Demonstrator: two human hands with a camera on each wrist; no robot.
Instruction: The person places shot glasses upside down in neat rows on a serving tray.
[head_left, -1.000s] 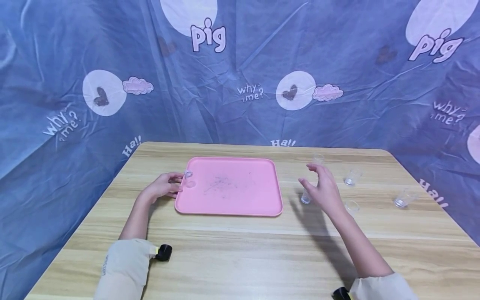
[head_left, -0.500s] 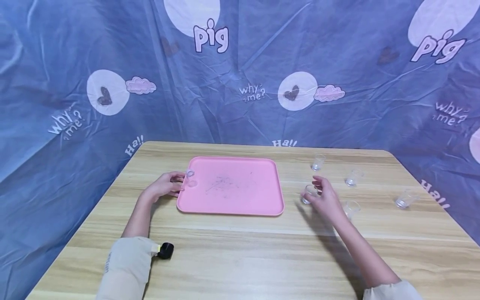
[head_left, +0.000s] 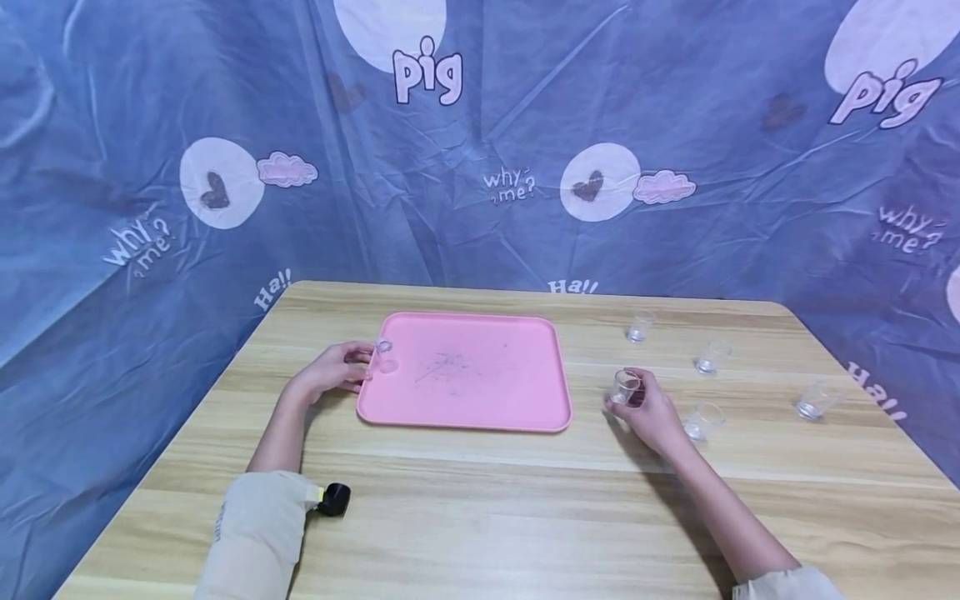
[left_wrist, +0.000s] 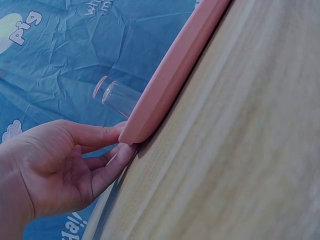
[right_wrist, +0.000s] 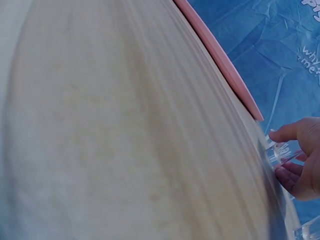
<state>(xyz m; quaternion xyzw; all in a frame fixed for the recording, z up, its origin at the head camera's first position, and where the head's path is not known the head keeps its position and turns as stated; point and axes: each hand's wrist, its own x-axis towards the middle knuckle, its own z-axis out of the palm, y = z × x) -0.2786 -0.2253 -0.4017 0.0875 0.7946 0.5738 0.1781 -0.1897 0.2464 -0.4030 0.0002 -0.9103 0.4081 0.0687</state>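
Note:
My left hand [head_left: 335, 369] pinches the left rim of a pink tray [head_left: 465, 417], thumb on top and fingers at its underside, as the left wrist view shows [left_wrist: 145, 117]. Just inside that rim stand what look like two small clear glasses, one glass [left_wrist: 120, 97] plain in the left wrist view. Right of the tray, my right hand [head_left: 651, 417] grips a small clear shot glass [head_left: 624, 385] between thumb and fingers. That glass looks upright; whether its base touches the table I cannot tell. In the right wrist view the hand [right_wrist: 302, 160] partly covers the glass [right_wrist: 275, 150].
Several more clear glasses stand on the wooden table [head_left: 480, 508] at the right: one glass [head_left: 703, 422] beside my right wrist, others behind [head_left: 640, 327] and farther right [head_left: 813, 402]. A blue printed cloth [head_left: 480, 225] hangs behind the table.
My right hand has come down and its fingers have closed round the shot glass. The left hand stays at the tray's rim. The head view has shifted slightly.

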